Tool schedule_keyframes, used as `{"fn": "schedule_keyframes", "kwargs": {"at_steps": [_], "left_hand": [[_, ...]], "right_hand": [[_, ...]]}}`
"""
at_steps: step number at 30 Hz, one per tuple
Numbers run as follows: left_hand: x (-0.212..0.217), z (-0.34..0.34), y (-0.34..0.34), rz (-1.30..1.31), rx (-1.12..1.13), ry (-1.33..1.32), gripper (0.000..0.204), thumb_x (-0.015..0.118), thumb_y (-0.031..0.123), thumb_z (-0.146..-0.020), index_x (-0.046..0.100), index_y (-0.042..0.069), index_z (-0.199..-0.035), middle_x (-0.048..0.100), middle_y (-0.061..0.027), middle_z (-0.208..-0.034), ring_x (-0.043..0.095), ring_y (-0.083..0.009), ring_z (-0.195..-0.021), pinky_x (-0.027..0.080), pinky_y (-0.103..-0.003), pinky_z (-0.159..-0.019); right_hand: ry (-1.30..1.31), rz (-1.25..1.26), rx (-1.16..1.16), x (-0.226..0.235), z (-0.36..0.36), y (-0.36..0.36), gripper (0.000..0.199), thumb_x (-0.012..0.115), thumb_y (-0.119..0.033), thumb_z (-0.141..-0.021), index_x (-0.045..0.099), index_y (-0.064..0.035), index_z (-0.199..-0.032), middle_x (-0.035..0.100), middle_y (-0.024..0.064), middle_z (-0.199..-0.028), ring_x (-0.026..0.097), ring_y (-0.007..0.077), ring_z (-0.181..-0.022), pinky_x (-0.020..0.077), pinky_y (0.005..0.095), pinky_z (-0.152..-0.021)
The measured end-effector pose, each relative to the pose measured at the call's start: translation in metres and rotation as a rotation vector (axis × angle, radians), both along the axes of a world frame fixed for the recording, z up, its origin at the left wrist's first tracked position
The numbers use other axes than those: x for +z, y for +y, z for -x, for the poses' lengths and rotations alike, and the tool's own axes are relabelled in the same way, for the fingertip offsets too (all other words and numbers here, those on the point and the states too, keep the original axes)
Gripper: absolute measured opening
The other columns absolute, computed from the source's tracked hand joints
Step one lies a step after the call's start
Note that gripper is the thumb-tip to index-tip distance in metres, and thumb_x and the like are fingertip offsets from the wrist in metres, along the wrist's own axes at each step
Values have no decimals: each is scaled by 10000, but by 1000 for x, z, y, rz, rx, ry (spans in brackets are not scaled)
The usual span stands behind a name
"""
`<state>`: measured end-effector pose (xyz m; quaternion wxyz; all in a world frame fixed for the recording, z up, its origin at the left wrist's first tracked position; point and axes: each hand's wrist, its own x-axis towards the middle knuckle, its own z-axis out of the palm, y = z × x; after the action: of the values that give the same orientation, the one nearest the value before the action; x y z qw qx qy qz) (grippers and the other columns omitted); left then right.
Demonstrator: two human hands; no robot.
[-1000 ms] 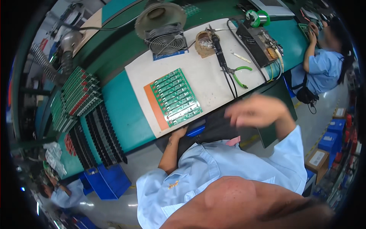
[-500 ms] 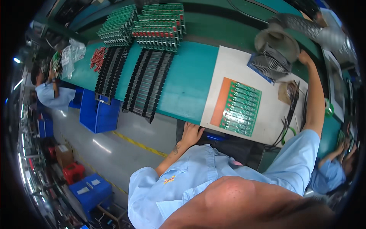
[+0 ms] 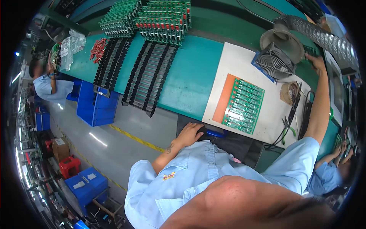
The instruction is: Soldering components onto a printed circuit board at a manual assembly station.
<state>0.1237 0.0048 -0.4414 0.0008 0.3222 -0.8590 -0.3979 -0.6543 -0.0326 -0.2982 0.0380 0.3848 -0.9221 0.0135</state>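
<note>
1. Okay, rt hand (image 3: 316, 63) out at 2 o'clock, by the grey hood (image 3: 284, 38) and green PCBs (image 3: 310, 50); gripping or not, can't tell.
2. Lt hand (image 3: 189, 134) just below ctr, toward 6: open, palm down, fingers at the table's (image 3: 190, 80) near edge.
3. Green PCB panel (image 3: 244, 107) lies at 3 o'clock, partly over an orange sheet (image 3: 222, 101), both on white sheeting (image 3: 232, 53).
4. Fan (image 3: 275, 65) at 2, beside hood.
</note>
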Motion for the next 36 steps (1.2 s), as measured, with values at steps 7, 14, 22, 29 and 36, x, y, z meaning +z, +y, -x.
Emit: {"fn": "schedule_keyframes", "kwargs": {"at_steps": [7, 14, 22, 29, 36], "left_hand": [[120, -6, -13, -254, -322, 16, 379, 588, 115, -943, 595, 5, -1306, 681, -188, -1178, 665, -340, -1035, 528, -387, -895], [213, 84, -8, -397, -331, 574, 457, 662, 65, -909, 543, -9, -1343, 647, -153, -1210, 627, -262, -1061, 504, -344, -930], [284, 144, -26, 875, -90, 919, 526, 723, 109, -819, 547, 42, -1311, 595, -144, -1248, 582, -293, -1127, 385, -411, -1029], [309, 43, -79, 912, -120, 526, 184, 634, 91, -844, 648, 114, -1026, 678, 16, -898, 617, -184, -854, 387, -377, -889], [386, -77, -277, 1241, 129, 298, 277, 704, 58, -870, 712, 73, -1146, 735, -66, -964, 658, -219, -843, 513, -342, -790]], "right_hand": [[379, 201, 35, 124, -86, 87, 523, 645, -370, -951, 563, 63, -1233, 686, 239, -1043, 676, 328, -874, 530, 400, -753], [-270, 638, -10, 214, -232, 185, 484, 622, -256, -922, 517, -19, -1331, 703, 135, -1017, 658, 283, -873, 529, 351, -783], [-586, 1038, 539, 122, -464, 182, 350, 693, -11, -906, 565, -5, -1231, 676, 72, -969, 614, 124, -782, 498, 232, -728], [-633, 1128, 701, 64, -531, 121, 482, 734, 49, -825, 531, 22, -1261, 682, 131, -1106, 641, 189, -882, 526, 292, -838], [-690, 1209, 687, 28, -527, 109, 500, 710, 74, -817, 514, 22, -1275, 653, 154, -1161, 620, 211, -942, 515, 310, -874]]}}
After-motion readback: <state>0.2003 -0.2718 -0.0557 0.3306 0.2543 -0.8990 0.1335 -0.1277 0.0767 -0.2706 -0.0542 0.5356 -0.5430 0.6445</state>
